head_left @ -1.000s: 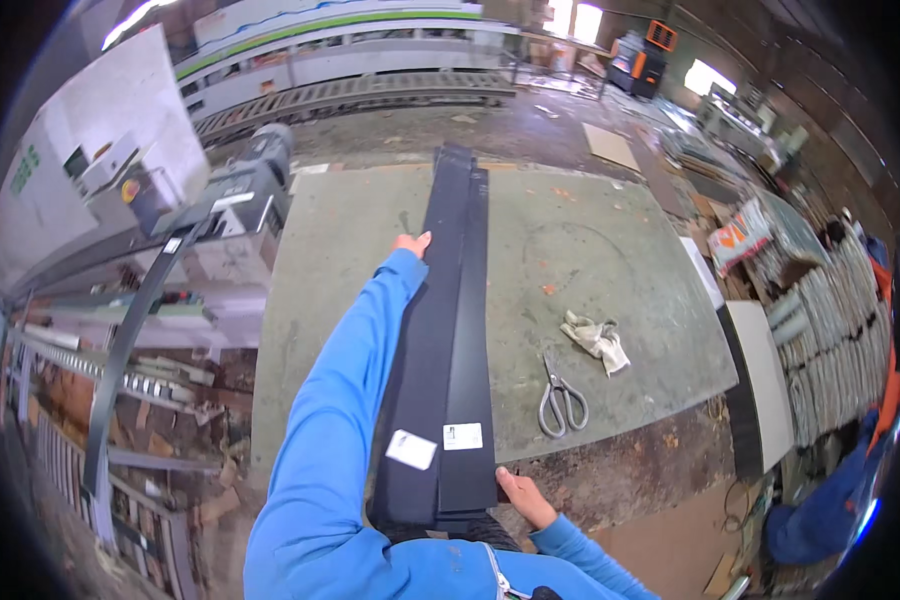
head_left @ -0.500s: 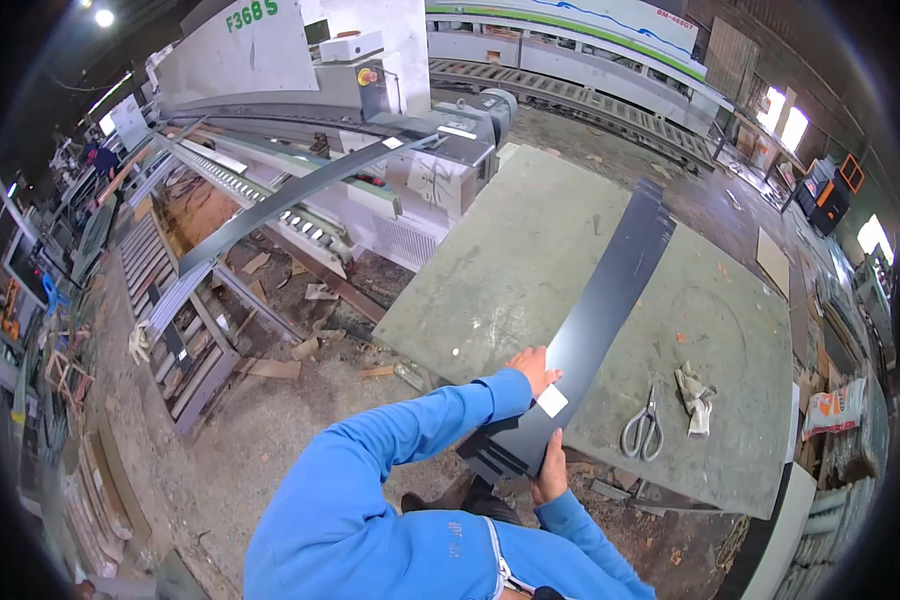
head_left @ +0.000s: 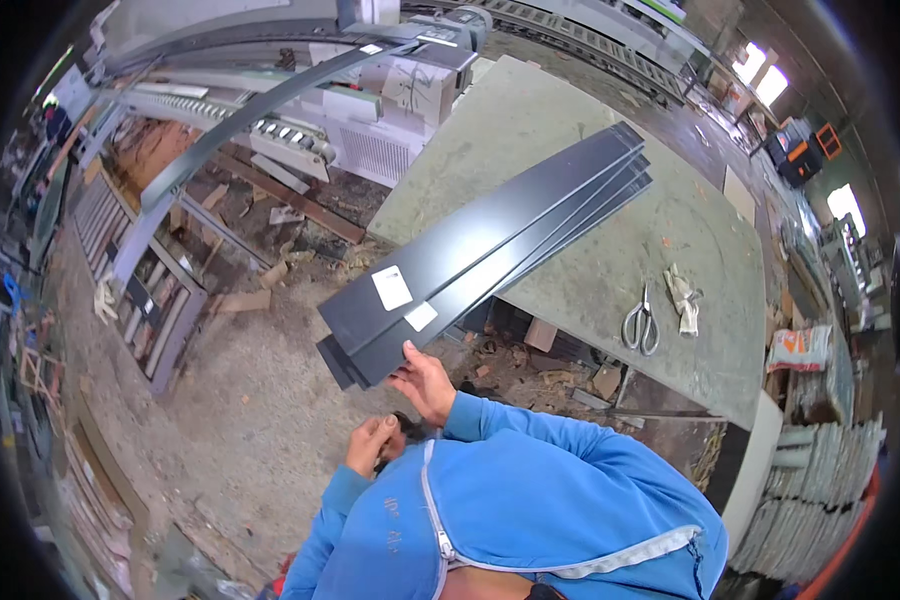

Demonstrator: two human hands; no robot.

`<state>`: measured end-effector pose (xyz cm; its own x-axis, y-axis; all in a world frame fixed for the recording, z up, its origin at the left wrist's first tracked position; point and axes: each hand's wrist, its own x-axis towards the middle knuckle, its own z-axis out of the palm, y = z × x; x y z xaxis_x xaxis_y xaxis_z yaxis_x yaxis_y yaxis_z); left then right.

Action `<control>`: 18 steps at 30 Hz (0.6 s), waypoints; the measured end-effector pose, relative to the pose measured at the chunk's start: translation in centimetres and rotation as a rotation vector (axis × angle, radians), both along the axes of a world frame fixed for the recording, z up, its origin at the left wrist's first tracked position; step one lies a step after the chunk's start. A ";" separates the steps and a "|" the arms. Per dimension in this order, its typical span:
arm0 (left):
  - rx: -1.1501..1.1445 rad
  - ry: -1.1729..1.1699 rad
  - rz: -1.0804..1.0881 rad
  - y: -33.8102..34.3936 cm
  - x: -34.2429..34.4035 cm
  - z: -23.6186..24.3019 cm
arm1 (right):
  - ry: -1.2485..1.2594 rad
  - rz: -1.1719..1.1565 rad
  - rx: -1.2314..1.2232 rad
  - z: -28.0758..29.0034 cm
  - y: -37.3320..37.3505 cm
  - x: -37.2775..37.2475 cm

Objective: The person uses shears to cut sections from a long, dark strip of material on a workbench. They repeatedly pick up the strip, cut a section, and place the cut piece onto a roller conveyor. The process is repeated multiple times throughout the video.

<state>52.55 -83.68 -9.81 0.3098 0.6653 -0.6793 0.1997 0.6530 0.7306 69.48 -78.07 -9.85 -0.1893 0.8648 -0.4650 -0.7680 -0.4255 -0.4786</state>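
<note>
Fanned stack of long, flat, black strips (head_left: 485,232), two white labels (head_left: 392,287) showing; far ends over the grey-green rectangular table (head_left: 710,250), near ends jutting past its near-left edge. Right hand (head_left: 425,383), off that edge: partly closed on the strips' near side, thumb above. Left hand (head_left: 372,443), farther off: fingers loosely curled, apart from the strips; contents cannot be told. On the table's right part: grey metal scissors (head_left: 644,305), crumpled off-white cloth (head_left: 682,300).
</note>
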 end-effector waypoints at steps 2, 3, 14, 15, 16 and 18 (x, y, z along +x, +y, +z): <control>0.141 -0.514 0.236 0.5 3.5 -2.9 | -0.056 0.302 0.038 0.4 0.8 1.5; 0.223 -0.763 0.360 0.9 5.3 -3.4 | -0.100 0.524 0.054 0.9 1.4 3.5; 0.137 -1.196 0.408 7.9 22.7 -4.6 | -1.698 0.837 1.073 4.0 32.0 35.1; 0.164 -1.207 0.548 8.1 23.8 -5.5 | -1.708 1.024 1.010 4.0 32.5 34.4; 0.142 -1.168 0.666 8.0 24.1 -5.5 | -1.716 1.207 0.942 5.5 32.9 33.1; 0.109 -1.098 0.865 8.5 24.5 -4.8 | -1.685 1.469 0.842 7.1 33.0 31.5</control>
